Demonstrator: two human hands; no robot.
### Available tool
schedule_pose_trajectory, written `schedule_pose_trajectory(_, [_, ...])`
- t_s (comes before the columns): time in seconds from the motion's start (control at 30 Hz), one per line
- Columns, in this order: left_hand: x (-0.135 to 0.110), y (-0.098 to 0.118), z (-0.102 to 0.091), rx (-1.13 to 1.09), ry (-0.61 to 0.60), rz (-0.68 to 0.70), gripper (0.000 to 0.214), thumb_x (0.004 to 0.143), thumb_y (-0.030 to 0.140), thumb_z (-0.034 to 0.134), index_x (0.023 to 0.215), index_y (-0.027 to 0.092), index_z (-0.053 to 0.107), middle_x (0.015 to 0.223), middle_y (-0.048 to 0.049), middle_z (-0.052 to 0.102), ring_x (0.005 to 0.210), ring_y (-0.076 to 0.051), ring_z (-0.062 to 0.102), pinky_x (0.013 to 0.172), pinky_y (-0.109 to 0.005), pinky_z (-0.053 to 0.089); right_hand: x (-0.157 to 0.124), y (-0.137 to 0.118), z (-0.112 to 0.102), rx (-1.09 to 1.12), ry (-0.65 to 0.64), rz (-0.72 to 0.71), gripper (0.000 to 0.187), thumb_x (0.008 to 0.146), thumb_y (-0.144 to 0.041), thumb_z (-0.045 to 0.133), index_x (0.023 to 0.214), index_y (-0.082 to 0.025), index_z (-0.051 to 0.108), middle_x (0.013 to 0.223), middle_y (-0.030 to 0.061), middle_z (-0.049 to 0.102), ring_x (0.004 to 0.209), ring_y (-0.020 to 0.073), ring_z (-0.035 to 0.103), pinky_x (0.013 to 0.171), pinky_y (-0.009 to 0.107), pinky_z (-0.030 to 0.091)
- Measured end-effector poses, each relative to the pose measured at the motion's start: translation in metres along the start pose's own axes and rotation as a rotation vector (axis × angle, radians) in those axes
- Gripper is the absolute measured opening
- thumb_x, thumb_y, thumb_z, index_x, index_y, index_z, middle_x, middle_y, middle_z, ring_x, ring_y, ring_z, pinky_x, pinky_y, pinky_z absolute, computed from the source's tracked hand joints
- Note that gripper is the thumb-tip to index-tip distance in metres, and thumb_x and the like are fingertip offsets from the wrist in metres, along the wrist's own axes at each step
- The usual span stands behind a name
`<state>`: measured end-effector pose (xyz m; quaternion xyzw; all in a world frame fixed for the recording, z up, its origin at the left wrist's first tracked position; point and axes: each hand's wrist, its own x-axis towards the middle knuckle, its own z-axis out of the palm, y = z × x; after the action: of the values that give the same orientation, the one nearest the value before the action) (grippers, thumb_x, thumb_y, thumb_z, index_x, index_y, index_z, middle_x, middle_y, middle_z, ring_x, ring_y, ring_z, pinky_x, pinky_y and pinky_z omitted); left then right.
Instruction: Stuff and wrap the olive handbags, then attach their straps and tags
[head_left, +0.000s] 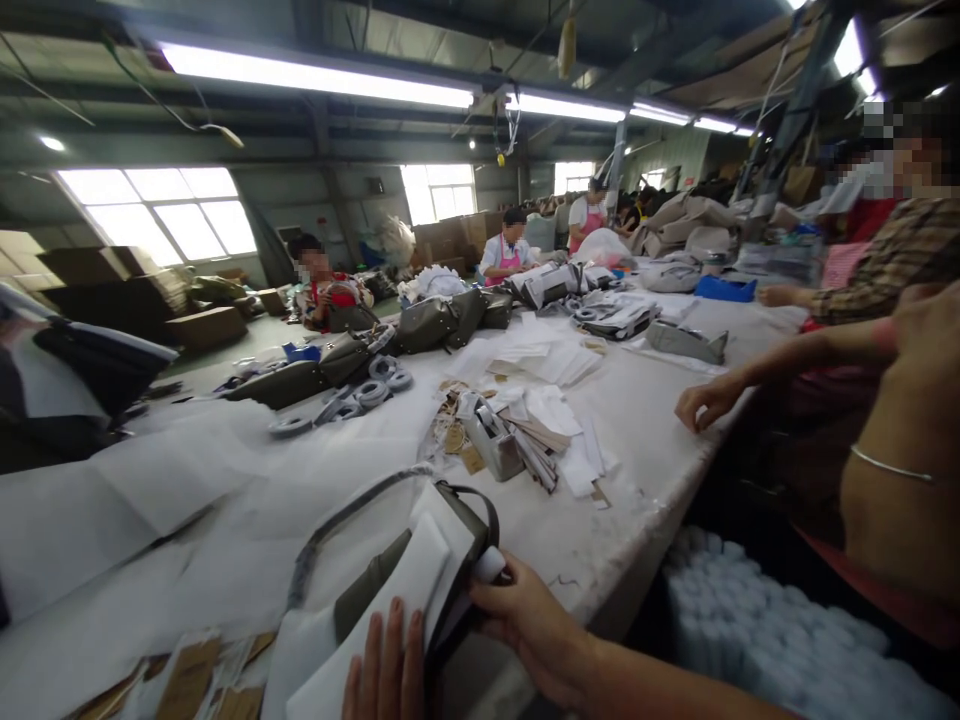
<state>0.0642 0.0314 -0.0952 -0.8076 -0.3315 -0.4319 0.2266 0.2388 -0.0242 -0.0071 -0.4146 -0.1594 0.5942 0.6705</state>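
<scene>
A dark olive handbag (pixel 373 582) lies on the table in front of me, its long wrapped strap (pixel 319 540) looped out behind it. White foam sheeting (pixel 409 580) covers much of the near side. My left hand (pixel 386 660) rests flat on this sheeting with its fingers stretched out. At the bag's right end my right hand (pixel 529 615) grips the edge between thumb and fingers, next to a small white piece (pixel 489 565). The fingers under the edge are partly hidden.
Beyond the bag stand a tape dispenser (pixel 491 440) and a heap of tags. Grey rolls (pixel 373 393) and more bags (pixel 439 320) lie farther back. A co-worker's hand (pixel 709 400) is over the table's right edge. White rolls (pixel 765 610) fill the space below it.
</scene>
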Motion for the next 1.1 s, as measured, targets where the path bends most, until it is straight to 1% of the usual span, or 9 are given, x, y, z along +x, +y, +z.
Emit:
schedule_pose_trajectory(0.13, [0.001,-0.008,-0.005,-0.008,-0.053,0.023,0.061,0.093,0.018,0.051,0.152,0.015,0.036,0.146,-0.0140,0.052,0.143,-0.024,0.038,0.121,-0.037,0.027,0.001,-0.015,-0.009,-0.192,-0.195,0.001,0.047,0.072,-0.042,0.083,0.108,-0.015,0.067,0.101,0.0072,0.071,0.097,0.0224,0.066,0.090,0.036,0.053])
schedule_pose_trajectory(0.27, [0.003,-0.014,-0.011,-0.070,-0.108,0.019,0.062,0.093,0.015,0.047,0.153,0.015,0.033,0.149,-0.0138,0.049,0.143,-0.026,0.039,0.118,-0.038,0.034,0.014,-0.056,-0.060,-0.860,-0.430,-0.061,0.041,0.089,-0.054,0.062,0.103,-0.017,0.072,0.091,0.0077,0.073,0.085,0.0226,0.070,0.075,0.034,0.056])
schedule_pose_trajectory(0.4, [0.005,-0.014,-0.015,-0.099,-0.143,0.045,0.063,0.092,0.013,0.048,0.154,0.017,0.033,0.148,-0.0115,0.051,0.144,-0.024,0.037,0.121,-0.036,0.028,0.041,-0.114,-0.135,-1.630,0.048,-0.585,0.027,0.095,-0.038,0.056,0.105,-0.023,0.074,0.105,0.0078,0.073,0.094,0.0235,0.068,0.089,0.038,0.052])
schedule_pose_trajectory(0.5, [0.005,-0.012,-0.015,-0.076,-0.156,0.049,0.063,0.092,0.011,0.047,0.153,0.019,0.034,0.147,-0.0104,0.052,0.143,-0.023,0.037,0.122,-0.035,0.025,0.062,-0.142,-0.179,-1.724,0.152,-0.612,0.029,0.086,-0.031,0.064,0.113,-0.024,0.073,0.120,0.0105,0.067,0.108,0.0277,0.063,0.096,0.042,0.049])
schedule_pose_trajectory(0.6, [0.003,-0.012,-0.014,-0.057,-0.155,0.048,0.062,0.093,0.012,0.047,0.153,0.019,0.034,0.146,-0.0104,0.053,0.143,-0.023,0.038,0.122,-0.035,0.025,0.076,-0.147,-0.202,-1.737,0.159,-0.579,0.022,0.081,-0.032,0.067,0.100,-0.025,0.077,0.111,0.0079,0.070,0.104,0.0262,0.064,0.093,0.038,0.050])
schedule_pose_trajectory(0.7, [0.004,-0.012,-0.014,-0.047,-0.165,0.059,0.062,0.093,0.014,0.047,0.153,0.018,0.034,0.147,-0.0107,0.052,0.144,-0.022,0.037,0.122,-0.034,0.025,0.082,-0.144,-0.208,-1.721,0.176,-0.550,0.020,0.085,-0.035,0.061,0.086,-0.026,0.078,0.095,0.0049,0.073,0.094,0.0235,0.067,0.085,0.034,0.051])
schedule_pose_trajectory(0.87, [0.008,-0.011,-0.018,-0.085,-0.190,0.051,0.062,0.094,0.013,0.045,0.154,0.021,0.030,0.150,-0.0083,0.049,0.145,-0.021,0.034,0.122,-0.035,0.026,0.074,-0.146,-0.200,-1.635,0.240,-0.553,0.030,0.090,-0.041,0.052,0.085,-0.025,0.078,0.098,0.0045,0.075,0.094,0.0234,0.067,0.085,0.034,0.049])
schedule_pose_trajectory(1.0, [0.010,-0.009,-0.021,-0.113,-0.211,-0.004,0.063,0.095,0.012,0.044,0.155,0.024,0.029,0.151,-0.0062,0.047,0.144,-0.021,0.036,0.122,-0.036,0.026,0.043,-0.133,-0.185,-1.551,0.311,-0.545,0.036,0.092,-0.045,0.050,0.088,-0.022,0.076,0.098,0.0065,0.075,0.091,0.0245,0.066,0.084,0.035,0.048])
schedule_pose_trajectory(1.1, [0.010,-0.009,-0.022,-0.105,-0.225,0.007,0.064,0.094,0.014,0.046,0.155,0.022,0.029,0.153,-0.0068,0.044,0.146,-0.020,0.032,0.124,-0.033,0.021,0.004,-0.108,-0.173,-1.424,0.170,-0.385,0.035,0.089,-0.048,0.054,0.085,-0.020,0.075,0.086,0.0054,0.075,0.082,0.0248,0.067,0.077,0.033,0.050])
